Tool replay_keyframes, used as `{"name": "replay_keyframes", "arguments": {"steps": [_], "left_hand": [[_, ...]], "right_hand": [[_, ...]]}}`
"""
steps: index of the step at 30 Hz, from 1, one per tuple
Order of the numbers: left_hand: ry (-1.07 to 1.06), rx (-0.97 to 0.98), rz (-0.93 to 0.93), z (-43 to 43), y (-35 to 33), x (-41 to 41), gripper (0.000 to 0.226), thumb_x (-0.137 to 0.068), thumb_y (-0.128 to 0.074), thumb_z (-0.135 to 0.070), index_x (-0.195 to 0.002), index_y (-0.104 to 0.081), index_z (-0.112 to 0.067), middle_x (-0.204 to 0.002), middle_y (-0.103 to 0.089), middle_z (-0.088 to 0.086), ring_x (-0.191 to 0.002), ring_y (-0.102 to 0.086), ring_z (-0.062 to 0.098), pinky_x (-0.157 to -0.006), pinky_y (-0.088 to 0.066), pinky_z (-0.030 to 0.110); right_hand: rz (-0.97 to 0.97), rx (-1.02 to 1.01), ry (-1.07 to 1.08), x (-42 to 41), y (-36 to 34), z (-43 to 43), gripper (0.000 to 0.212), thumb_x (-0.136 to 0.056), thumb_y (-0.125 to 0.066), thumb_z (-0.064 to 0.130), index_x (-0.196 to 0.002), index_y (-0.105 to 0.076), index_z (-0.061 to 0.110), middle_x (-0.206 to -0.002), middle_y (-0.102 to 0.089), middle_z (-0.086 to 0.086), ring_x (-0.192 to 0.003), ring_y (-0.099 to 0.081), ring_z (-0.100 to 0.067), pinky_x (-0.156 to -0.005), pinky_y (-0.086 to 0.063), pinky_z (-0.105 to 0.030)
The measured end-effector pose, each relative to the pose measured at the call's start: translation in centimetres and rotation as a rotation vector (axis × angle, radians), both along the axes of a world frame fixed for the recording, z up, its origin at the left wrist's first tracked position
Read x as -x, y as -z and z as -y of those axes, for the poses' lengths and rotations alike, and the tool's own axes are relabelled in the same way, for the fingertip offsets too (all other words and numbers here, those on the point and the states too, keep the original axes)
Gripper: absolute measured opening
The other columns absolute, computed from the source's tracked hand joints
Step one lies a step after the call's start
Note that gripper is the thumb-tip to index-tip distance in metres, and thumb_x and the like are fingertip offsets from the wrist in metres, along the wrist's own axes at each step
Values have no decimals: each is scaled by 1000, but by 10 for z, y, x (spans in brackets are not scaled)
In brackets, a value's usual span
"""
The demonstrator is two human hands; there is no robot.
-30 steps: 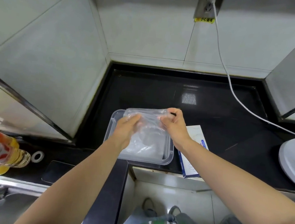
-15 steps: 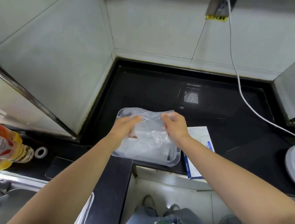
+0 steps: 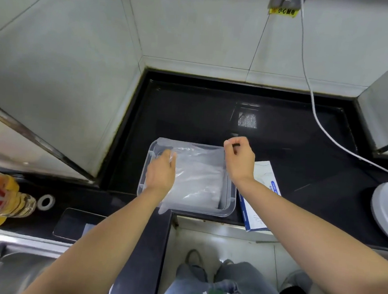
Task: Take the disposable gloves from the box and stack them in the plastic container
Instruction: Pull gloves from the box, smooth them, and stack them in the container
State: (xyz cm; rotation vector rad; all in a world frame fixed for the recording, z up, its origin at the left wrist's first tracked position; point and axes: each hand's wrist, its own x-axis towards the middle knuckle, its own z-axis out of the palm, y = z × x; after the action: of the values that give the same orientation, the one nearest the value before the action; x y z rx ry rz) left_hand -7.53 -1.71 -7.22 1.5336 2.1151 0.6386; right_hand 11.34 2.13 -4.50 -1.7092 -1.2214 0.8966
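The right hand point(image 3: 239, 161) is closed in a pinch on the glove point(image 3: 197, 177) at its 1 o'clock corner, just above the container point(image 3: 230, 204) rim. The left hand point(image 3: 160, 173) lies palm down on the glove at 9 o'clock. I cannot tell whether its fingers pinch the film or only press it. The glove is spread inside the container, with one end spilling over the rim at 7 o'clock. To lay it well, I judge the corner should be drawn taut and lowered flat, then the spilled end tucked in. Counted: two hands, one container, one box point(image 3: 261, 173) at the container's 3 o'clock on the tabletop point(image 3: 214, 116), and one glove in hand. Any clear layers beneath it cannot be counted.
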Motion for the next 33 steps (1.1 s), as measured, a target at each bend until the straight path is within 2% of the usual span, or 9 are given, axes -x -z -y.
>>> {"name": "replay_keyframes", "arguments": {"steps": [3,6,12,17,21,24,26,28,33], "left_hand": [[109,84,-179,-2,5,-1,36,-106,-34,-28,-132,-51,-9,-103,-66,10,-87,-64,20,-68,-50,25],[139,182,-184,-3,12,-6,37,-106,-33,-32,-134,-47,-12,-114,-63,11,-94,-59,21,-76,-46,30],[222,322,-233,-7,27,-11,38,-106,-31,-35,-137,-43,-16,-122,-59,9,-104,-58,22,-78,-43,27],[208,350,-261,-10,22,-3,31,-101,-47,-25,-129,-50,-13,-115,-63,10,-97,-62,21,-72,-45,23],[260,69,-515,-9,3,-5,29,-89,-57,-5,-118,-54,-12,-115,-57,9,-100,-57,22,-78,-47,27],[434,-217,-368,-8,-15,-24,21,-78,-66,-3,-97,-61,-11,-101,-56,8,-90,-53,26,-75,-48,38],[572,-53,-233,-6,-19,-37,13,-86,-59,-10,-98,-61,-11,-102,-59,8,-90,-58,29,-75,-49,40],[621,331,-214,-9,-5,-40,24,-93,-54,-19,-116,-59,-13,-115,-62,10,-102,-59,30,-85,-49,37],[455,680,-254,-15,42,-14,85,-90,-66,-32,-153,-9,-31,-155,-18,17,-130,-43,36,-102,-44,42]], "right_hand": [[6,-130,-54,-2,-9,2,7,-97,-56,17,-103,-58,13,-70,-56,3,-61,-50,-9,-65,-46,-26],[49,-105,-308,9,-8,6,7,-96,-56,13,-94,-63,16,-77,-63,2,-67,-54,-6,-67,-45,-21],[156,672,-665,27,29,14,27,-99,-54,15,-125,-54,17,-113,-59,-10,-89,-61,-19,-78,-55,-29],[174,871,-647,30,49,18,52,-99,-51,17,-146,-33,27,-124,-50,-8,-110,-58,-27,-90,-56,-36],[232,889,-666,32,55,18,61,-95,-50,13,-148,-27,34,-128,-47,-9,-107,-60,-30,-90,-57,-43],[313,887,-695,35,58,18,65,-93,-49,9,-148,-25,34,-127,-46,-9,-99,-64,-30,-82,-60,-41],[352,876,-726,35,61,18,56,-94,-50,8,-144,-34,26,-124,-49,-10,-90,-64,-27,-78,-61,-38],[411,870,-763,34,63,18,54,-95,-50,6,-143,-34,25,-129,-47,-12,-83,-62,-23,-69,-60,-35],[369,917,-745,32,54,21,96,-94,-52,2,-154,9,43,-157,-21,-6,-96,-65,-27,-74,-61,-35]]}}
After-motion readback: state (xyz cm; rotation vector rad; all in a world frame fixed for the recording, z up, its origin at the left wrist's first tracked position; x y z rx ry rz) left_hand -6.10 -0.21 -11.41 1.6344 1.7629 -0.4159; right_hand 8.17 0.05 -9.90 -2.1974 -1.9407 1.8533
